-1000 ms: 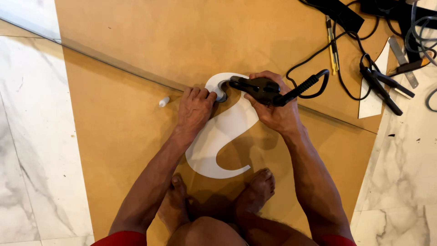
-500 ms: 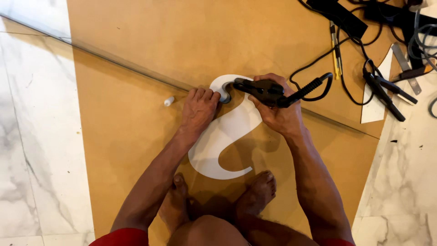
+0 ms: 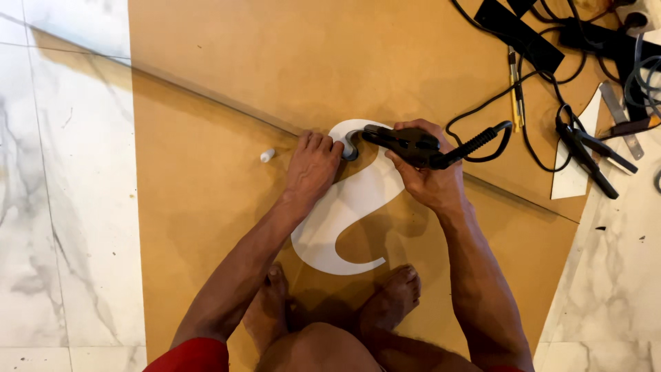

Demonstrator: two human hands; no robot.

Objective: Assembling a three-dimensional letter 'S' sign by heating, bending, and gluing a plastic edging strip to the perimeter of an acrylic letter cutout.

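White S-shaped cutout [image 3: 348,220] lies flat on a brown fibreboard sheet [image 3: 206,186] on the floor, at centre frame. Its top curve at 12 o'clock is partly hidden under both hands and the tool. Smooth, matte white, clean curved edges; lower hook ends near the bare feet [image 3: 392,296]. Left hand [image 3: 313,165] presses flat on the cutout's upper left, fingers spread, grasping nothing. Right hand [image 3: 430,176] is clenched around a black corded power tool [image 3: 406,143]; the tool's working tip is hard to make out. Small white cap [image 3: 267,156] at 9 o'clock. Clamps and cables [image 3: 585,148] at 2 o'clock, partly cut off.

Curved cutout [image 3: 348,213] on board [image 3: 206,172], cap [image 3: 267,156] left, clamps [image 3: 585,148] right
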